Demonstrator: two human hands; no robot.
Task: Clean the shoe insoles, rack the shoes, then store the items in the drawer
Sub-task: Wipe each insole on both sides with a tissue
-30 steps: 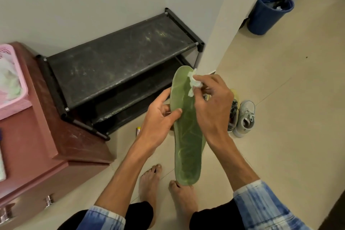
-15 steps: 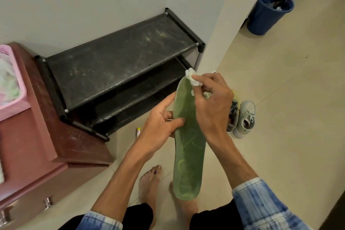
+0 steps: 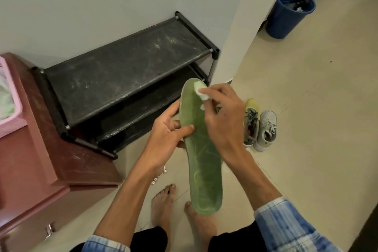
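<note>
Your left hand (image 3: 165, 135) grips green insole (image 3: 202, 170) mid-length, thumb across face, above floor (image 3: 317, 108). Right hand (image 3: 223, 125) pinches white wad (image 3: 199, 91), probably tissue, at toe end. Wipe toe-to-heel, firm strokes; brace underside.

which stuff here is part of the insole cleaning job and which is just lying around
In the job: green insole, white wipe, left hand, right hand, shoes, black shoe rack, drawer cabinet.
Lying about: blue bin, pink basket.
</note>
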